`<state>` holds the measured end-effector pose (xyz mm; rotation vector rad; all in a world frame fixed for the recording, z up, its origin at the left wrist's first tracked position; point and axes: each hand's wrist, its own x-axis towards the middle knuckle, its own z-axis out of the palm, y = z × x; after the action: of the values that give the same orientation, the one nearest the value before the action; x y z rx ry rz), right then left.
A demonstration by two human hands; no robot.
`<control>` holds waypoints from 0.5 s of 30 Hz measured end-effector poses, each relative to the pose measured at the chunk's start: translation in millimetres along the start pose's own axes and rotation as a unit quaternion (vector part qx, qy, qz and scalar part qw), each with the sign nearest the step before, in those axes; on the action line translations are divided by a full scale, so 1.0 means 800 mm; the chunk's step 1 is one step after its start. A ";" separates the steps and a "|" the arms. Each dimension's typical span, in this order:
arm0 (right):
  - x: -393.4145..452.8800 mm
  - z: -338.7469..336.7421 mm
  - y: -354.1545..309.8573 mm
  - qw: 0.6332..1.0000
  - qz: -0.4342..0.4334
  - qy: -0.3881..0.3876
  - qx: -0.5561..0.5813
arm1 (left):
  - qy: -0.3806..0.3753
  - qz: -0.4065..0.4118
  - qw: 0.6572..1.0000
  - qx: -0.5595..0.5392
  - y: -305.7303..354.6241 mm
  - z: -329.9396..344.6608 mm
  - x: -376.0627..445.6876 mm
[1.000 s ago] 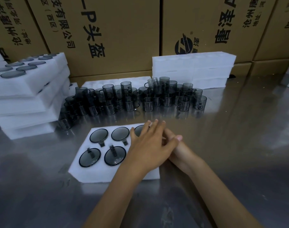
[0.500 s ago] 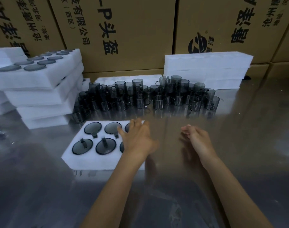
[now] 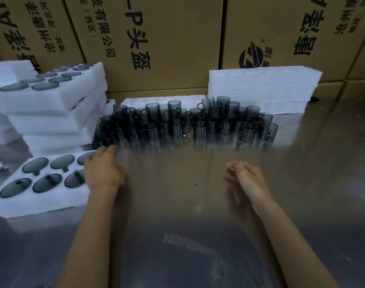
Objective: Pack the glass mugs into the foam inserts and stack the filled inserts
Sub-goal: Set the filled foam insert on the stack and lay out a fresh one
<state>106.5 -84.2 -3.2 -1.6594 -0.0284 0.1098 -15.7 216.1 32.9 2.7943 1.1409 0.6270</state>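
Left hand (image 3: 102, 172): lies flat on the right end of the filled foam insert (image 3: 38, 201), hiding part of its mugs. Right hand (image 3: 247, 177): loose, holding nothing, blurred. Loose mugs (image 3: 185, 123): crowded, overlapping, uncountable. Stacked inserts (image 3: 50, 104): cut off at left.

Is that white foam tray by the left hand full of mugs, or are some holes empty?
Full, as far as shows: the foam tray has six holes, each holding a dark mug. The left hand covers part of its right edge.
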 end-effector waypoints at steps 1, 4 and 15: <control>0.000 0.000 0.000 1.000 0.004 -0.003 0.001 | 0.009 -0.001 1.000 -0.013 -0.003 -0.001 0.001; 0.001 -0.001 0.000 1.000 0.001 -0.007 0.001 | 0.040 0.009 0.998 -0.041 -0.014 -0.005 0.002; 0.001 0.001 0.005 0.999 -0.023 -0.018 -0.030 | 0.098 0.015 0.995 0.031 -0.022 0.012 0.007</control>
<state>106.9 -83.6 -6.9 -1.7166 -0.0975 0.1041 -20.3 233.7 22.6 2.8587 1.1699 0.9004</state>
